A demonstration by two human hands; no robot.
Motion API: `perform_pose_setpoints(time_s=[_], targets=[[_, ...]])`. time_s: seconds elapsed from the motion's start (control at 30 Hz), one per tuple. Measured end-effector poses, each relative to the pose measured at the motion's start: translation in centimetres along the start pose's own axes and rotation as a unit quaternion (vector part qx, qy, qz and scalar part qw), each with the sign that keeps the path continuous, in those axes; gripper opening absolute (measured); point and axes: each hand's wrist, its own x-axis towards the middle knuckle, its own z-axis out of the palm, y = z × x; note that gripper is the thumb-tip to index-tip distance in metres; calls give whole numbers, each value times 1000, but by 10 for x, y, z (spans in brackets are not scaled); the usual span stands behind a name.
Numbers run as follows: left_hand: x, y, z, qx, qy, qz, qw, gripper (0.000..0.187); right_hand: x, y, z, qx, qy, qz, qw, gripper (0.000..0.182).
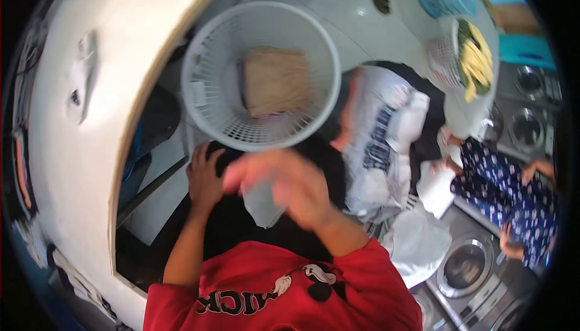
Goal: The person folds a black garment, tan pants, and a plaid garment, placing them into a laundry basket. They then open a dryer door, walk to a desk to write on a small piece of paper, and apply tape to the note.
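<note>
I'm sorting laundry. My left hand (204, 177) presses flat, fingers spread, on the dark cloth (254, 222). My right hand (290, 189) is blurry, pinching a pale cloth (263, 207) below the white basket (199, 89). Next needs a steady lift.

At the bottom centre of the frame the person wears a red short-sleeved T-shirt (272, 295). Its front carries black block lettering with white edges and a cartoon mouse figure in black and white. Both forearms are bare below the sleeves.
</note>
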Motion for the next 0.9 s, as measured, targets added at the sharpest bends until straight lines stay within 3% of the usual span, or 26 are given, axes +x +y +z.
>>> perform_pose_setpoints(time_s=[0.03,0.1,0.2,0.33,0.4,0.43,0.47,0.5,0.53,0.57,0.6,0.67,0.8,0.87,0.9], targets=[[0,0,2,6,5,-2,1000,41,-9,-19,24,87,43,-125,987,24],[0,7,6,13,6,20,1000,40,-26,-58,73,235,63,-391,888,22],[-11,10,8,37,-5,24,999,40,-73,-97,93,82,111,-436,889,38],[-11,8,23,51,21,50,997,40,-101,-94,82,33,96,-584,806,31],[-12,1,28,47,40,84,995,40,-123,-90,36,-113,116,-383,909,31],[-13,2,26,53,32,78,995,40,-133,-85,7,-183,128,-271,936,35],[-14,6,24,60,23,69,996,40,-141,-75,-20,-245,142,-151,947,40],[-15,12,22,78,16,37,996,41,-139,-45,-49,-239,221,-109,939,33],[-14,16,22,78,23,45,996,41,-145,-10,-83,-246,307,-5,919,31],[-13,17,21,81,15,42,996,42,-161,37,-130,-360,329,-19,872,34],[-13,17,21,85,6,35,996,42,-178,56,-155,-549,366,45,750,36],[-12,18,21,100,-3,34,994,43,-200,83,-184,-628,418,145,640,35],[-13,28,19,110,-12,11,994,43,-208,95,-190,-544,450,133,696,32],[-12,26,22,108,-3,20,994,43,-212,98,-196,-516,459,80,719,27],[-12,26,22,109,0,25,994,43,-212,102,-198,-544,487,63,680,21]])
